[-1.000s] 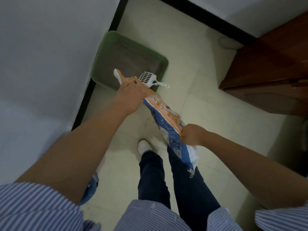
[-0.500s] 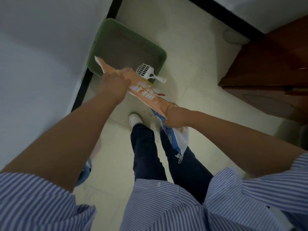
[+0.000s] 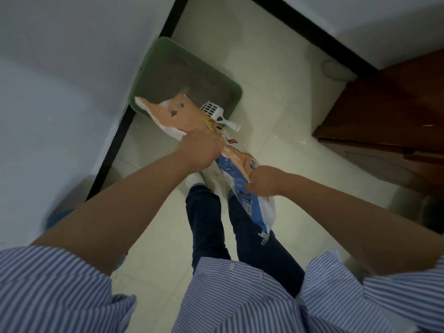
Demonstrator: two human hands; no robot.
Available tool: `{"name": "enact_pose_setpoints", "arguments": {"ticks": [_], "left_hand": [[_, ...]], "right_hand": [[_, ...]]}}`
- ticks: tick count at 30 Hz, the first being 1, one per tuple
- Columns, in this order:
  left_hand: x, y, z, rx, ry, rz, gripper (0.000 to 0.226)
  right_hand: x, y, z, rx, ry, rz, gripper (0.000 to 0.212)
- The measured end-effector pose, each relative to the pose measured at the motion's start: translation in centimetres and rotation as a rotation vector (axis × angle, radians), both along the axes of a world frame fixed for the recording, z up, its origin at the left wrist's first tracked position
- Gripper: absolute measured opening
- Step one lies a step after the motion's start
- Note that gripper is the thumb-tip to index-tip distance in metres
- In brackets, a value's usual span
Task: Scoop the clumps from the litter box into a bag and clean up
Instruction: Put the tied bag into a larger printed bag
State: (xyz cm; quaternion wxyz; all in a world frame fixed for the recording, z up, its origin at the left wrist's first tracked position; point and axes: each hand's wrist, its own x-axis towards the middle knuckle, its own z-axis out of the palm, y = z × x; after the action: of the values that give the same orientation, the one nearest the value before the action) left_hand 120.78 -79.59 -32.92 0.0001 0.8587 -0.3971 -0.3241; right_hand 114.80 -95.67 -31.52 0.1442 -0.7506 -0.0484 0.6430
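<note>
A green litter box with grey litter sits on the floor against the wall. A white slotted scoop rests on its near right corner, handle sticking out over the floor. I hold an orange, blue and white bag stretched between both hands above the floor. My left hand grips the bag near its upper part, whose open end spreads over the box's near edge. My right hand grips the bag lower down; its bottom hangs by my legs.
A white wall with black skirting runs along the left. A dark wooden cabinet stands at the right. A pale round object lies in the far corner. My white shoe is under the bag.
My left hand has slid down the bag towards my right hand, leaving more of the open end free over the box. The camera view has shifted a little.
</note>
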Motion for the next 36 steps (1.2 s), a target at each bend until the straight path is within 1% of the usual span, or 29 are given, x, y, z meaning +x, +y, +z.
{"name": "enact_pose_setpoints", "arguments": {"ticks": [2, 3, 5, 8, 11, 14, 16, 19, 20, 22, 24, 28, 31, 36], "left_hand": [[-0.3, -1.6, 0.6, -0.03, 0.047, -0.091, 0.01], [-0.7, -2.5, 0.7, -0.018, 0.078, -0.123, 0.014], [-1.6, -3.5, 0.4, 0.07, 0.157, -0.183, 0.028], [-2.0, -3.3, 0.3, 0.089, 0.215, -0.129, 0.034], [-2.0, -3.6, 0.4, 0.082, 0.199, -0.161, 0.034], [-2.2, -5.6, 0.8, 0.053, 0.191, -0.278, 0.034], [-2.7, -6.5, 0.9, 0.009, 0.197, -0.365, 0.038], [-2.7, -6.5, 1.4, -0.003, 0.168, -0.441, 0.042], [-2.6, -6.2, 1.8, 0.015, 0.169, -0.444, 0.043], [-2.3, -5.4, 2.3, 0.062, 0.176, -0.426, 0.044], [-1.4, -4.3, 2.3, 0.114, 0.14, -0.4, 0.044], [0.6, -2.2, 1.7, 0.221, 0.085, -0.272, 0.035], [0.8, -1.6, 1.3, 0.213, 0.111, -0.186, 0.033], [0.9, -1.4, -0.3, 0.198, 0.088, -0.172, 0.031]], "right_hand": [[-1.1, -1.6, 0.3, -0.049, 0.029, -0.048, 0.029], [-1.6, -2.3, 0.6, -0.089, 0.037, -0.071, 0.027], [-2.3, -3.3, 0.8, -0.146, 0.023, -0.081, 0.036], [-2.8, -3.7, 0.7, -0.134, 0.009, -0.061, 0.036], [-3.2, -4.2, 0.3, -0.131, -0.027, -0.029, 0.037], [-4.0, -5.4, 0.1, -0.18, -0.094, 0.08, 0.037], [-5.2, -6.3, -0.4, -0.242, -0.124, 0.116, 0.038], [-6.7, -6.7, -1.1, -0.301, -0.051, 0.065, 0.026], [-6.7, -6.6, -1.0, -0.287, -0.03, 0.049, 0.022], [-6.2, -6.3, -1.1, -0.232, -0.03, 0.053, 0.026], [-4.9, -5.9, -0.8, -0.17, -0.054, 0.097, 0.031], [-2.5, -4.4, 0.0, -0.068, -0.073, 0.183, 0.031], [-2.1, -3.5, 0.7, -0.041, -0.031, 0.183, 0.033], [-1.9, -3.3, 1.7, -0.064, 0.046, 0.13, 0.036]]}}
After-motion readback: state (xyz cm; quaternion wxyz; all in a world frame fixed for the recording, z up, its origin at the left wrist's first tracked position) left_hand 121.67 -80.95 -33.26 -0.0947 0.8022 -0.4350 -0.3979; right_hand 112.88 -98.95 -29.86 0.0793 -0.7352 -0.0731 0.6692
